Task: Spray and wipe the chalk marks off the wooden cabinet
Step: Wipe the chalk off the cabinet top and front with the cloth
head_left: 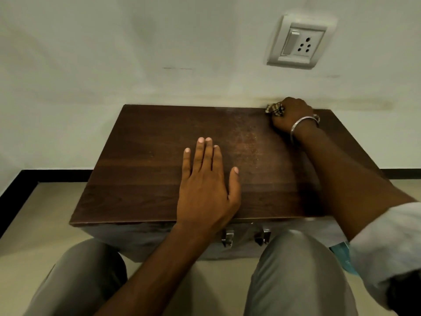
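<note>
A low dark wooden cabinet [145,179] stands against a white wall, its top facing me. Faint pale chalk smears [248,137] remain on the right middle of the top. My left hand [205,185] lies flat on the top near the front edge, fingers straight. At the far right back corner my right hand [290,115], with a metal bangle on the wrist, grips a crumpled checked cloth [274,109] and presses it onto the wood. No spray bottle is in view.
A wall socket with a switch [298,42] sits above the cabinet's right side. Two metal handles [245,238] show on the cabinet front, between my knees. A teal object [341,254] peeks out under my right sleeve. Beige floor lies to the left.
</note>
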